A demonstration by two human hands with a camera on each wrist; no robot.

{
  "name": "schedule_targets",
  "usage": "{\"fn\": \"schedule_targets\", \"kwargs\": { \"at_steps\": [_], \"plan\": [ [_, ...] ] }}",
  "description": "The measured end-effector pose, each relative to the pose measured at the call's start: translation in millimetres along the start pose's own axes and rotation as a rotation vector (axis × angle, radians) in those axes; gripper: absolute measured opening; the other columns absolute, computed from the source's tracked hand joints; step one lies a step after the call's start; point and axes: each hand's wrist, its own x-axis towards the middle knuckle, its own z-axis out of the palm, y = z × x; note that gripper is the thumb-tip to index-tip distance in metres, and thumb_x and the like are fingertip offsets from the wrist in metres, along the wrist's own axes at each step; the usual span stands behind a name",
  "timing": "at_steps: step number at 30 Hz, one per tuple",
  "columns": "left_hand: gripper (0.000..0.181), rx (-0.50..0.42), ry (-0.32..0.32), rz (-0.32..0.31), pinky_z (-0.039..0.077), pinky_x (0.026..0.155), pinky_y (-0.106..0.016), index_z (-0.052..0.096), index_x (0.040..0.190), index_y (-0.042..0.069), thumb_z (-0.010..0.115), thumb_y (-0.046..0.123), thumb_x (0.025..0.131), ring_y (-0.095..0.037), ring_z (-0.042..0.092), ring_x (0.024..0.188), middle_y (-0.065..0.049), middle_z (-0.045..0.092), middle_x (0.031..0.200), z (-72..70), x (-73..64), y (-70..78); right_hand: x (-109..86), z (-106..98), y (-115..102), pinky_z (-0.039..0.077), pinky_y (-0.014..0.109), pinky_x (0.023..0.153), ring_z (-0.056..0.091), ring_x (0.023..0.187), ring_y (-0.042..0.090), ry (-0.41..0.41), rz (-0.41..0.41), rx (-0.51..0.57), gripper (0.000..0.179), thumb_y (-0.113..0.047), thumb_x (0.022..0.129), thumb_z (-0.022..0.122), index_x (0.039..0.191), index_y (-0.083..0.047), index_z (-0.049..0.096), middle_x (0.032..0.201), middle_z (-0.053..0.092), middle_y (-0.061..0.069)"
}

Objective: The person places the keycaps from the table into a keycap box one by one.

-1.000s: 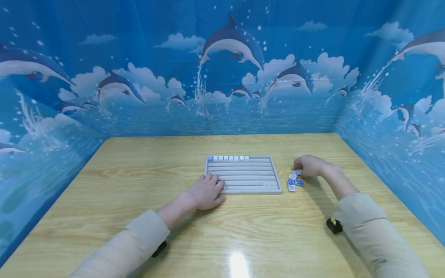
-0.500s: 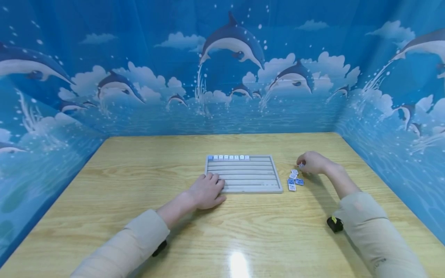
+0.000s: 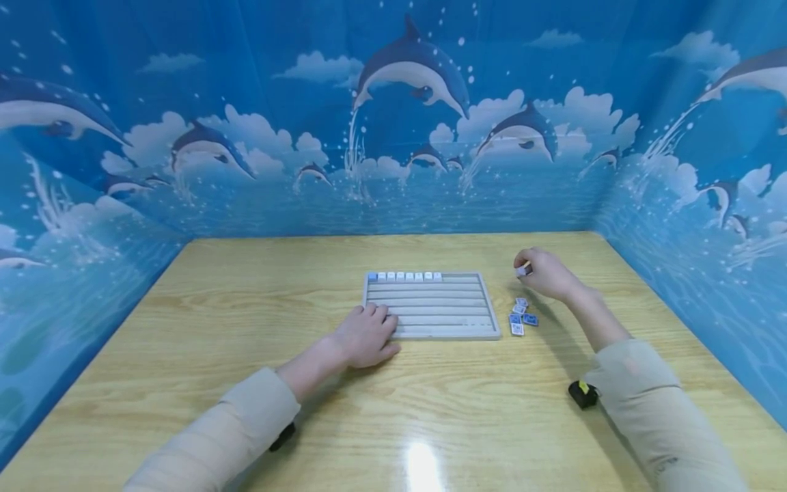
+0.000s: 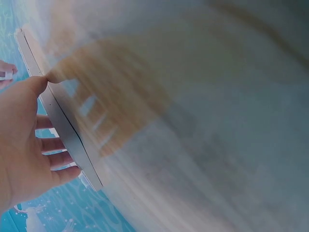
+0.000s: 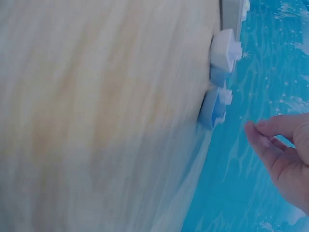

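Observation:
A grey tray with stepped rows (image 3: 443,328) lies mid-table, a line of several keycaps (image 3: 409,277) along its back row. My left hand (image 3: 367,336) rests at its front left corner, fingers lying over the surface. In the left wrist view the thumb touches the tray's edge (image 4: 72,133). Beyond the tray's right side, my right hand (image 3: 550,273) pinches a pale keycap (image 3: 523,270) between thumb and fingertips, raised above the table. That keycap is hidden in the right wrist view. Nearer to me lie several loose white and blue keycaps (image 3: 517,329), some seen from the underside.
The wooden table (image 3: 295,273) spreads around the tray. Blue cloth with printed dolphins (image 3: 393,184) stands along its back and sides. Both forearms reach in from the front, each with a small black device (image 3: 583,394) under the sleeve.
My right hand has picked a keycap off the loose group, lifted it and moved it back, slightly leftward. My left hand has stayed on the tray.

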Motion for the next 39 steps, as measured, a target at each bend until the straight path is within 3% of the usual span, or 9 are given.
{"fn": "schedule_targets", "kwargs": {
  "at_steps": [8, 14, 25, 32, 39],
  "plan": [
    [0.046, 0.003, -0.001, -0.002, 0.039, 0.089, -0.041, 0.051, 0.118, 0.009, 0.042, 0.048, 0.094, -0.026, 0.045, 0.106, -0.011, 0.049, 0.115, 1.1, -0.1, 0.2, 5.1, 2, -10, 0.047, 0.047, 0.082, 0.057, 0.095, 0.039, 0.068, 0.051, 0.116, 0.019, 0.003, 0.083, 0.059, 0.100, 0.008, 0.055, 0.101, 0.058, 0.026],
    [0.046, -0.001, -0.003, 0.002, 0.039, 0.089, -0.041, 0.051, 0.118, 0.009, 0.042, 0.048, 0.094, -0.026, 0.045, 0.106, -0.011, 0.049, 0.115, 1.0, -1.2, 0.6, 8.9, 10, -12, 0.046, 0.046, 0.078, 0.059, 0.088, 0.034, 0.110, 0.022, 0.129, 0.016, 0.001, 0.083, 0.061, 0.098, 0.006, 0.058, 0.092, 0.062, 0.020],
    [0.046, -0.011, 0.003, 0.002, 0.039, 0.089, -0.041, 0.052, 0.118, 0.009, 0.043, 0.048, 0.094, -0.026, 0.045, 0.106, -0.011, 0.048, 0.114, -0.4, -1.8, 0.6, 15.2, 15, -23, 0.049, 0.043, 0.078, 0.060, 0.091, 0.034, 0.100, -0.004, 0.189, 0.016, 0.001, 0.083, 0.063, 0.098, 0.005, 0.057, 0.095, 0.062, 0.020],
    [0.046, -0.012, -0.007, -0.001, 0.038, 0.090, -0.042, 0.051, 0.118, 0.009, 0.043, 0.048, 0.094, -0.026, 0.044, 0.108, -0.011, 0.048, 0.115, -0.8, -1.2, 0.9, 20.4, 19, -30, 0.049, 0.043, 0.079, 0.059, 0.089, 0.032, 0.082, -0.066, 0.111, 0.027, 0.000, 0.084, 0.062, 0.109, 0.010, 0.060, 0.100, 0.062, 0.021],
    [0.046, -0.012, -0.013, -0.004, 0.038, 0.090, -0.042, 0.052, 0.118, 0.010, 0.043, 0.048, 0.094, -0.026, 0.044, 0.107, -0.011, 0.048, 0.115, -1.1, -0.7, 1.1, 29.7, 26, -40, 0.048, 0.043, 0.081, 0.060, 0.090, 0.031, 0.043, -0.063, 0.116, 0.027, 0.002, 0.082, 0.064, 0.107, 0.010, 0.061, 0.097, 0.064, 0.020]
  ]
}}
